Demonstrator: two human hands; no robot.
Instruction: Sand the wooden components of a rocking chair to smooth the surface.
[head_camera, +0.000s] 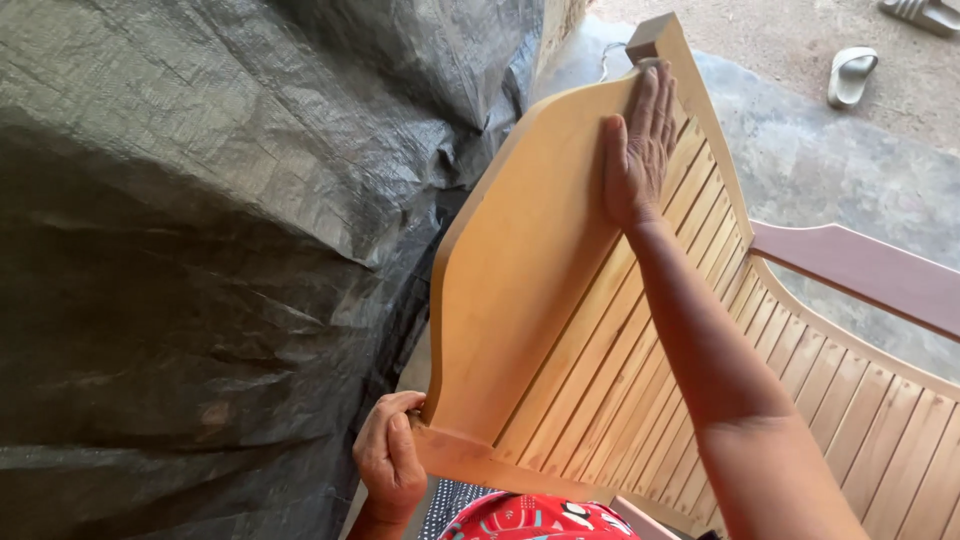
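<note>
chair (560, 330) of pale wood lies tipped on its side between both hands, its slatted back facing up beside a grey tarp (200, 220). left hand (388, 462) grips the near corner of the curved top rail, fingers curled round its edge. right hand (640, 140) lies flat and open on the far end of that rail, fingers straight, just below the post. darker armrest (860, 265) juts out at right. two sandals (852, 75) lie on the floor beyond.

The left hand (390, 462) gripped the wooden chair's (530, 280) top corner while the right hand (638, 140) lay flat on its curved headrail, beside a grey tarpaulin (200, 220).
</note>
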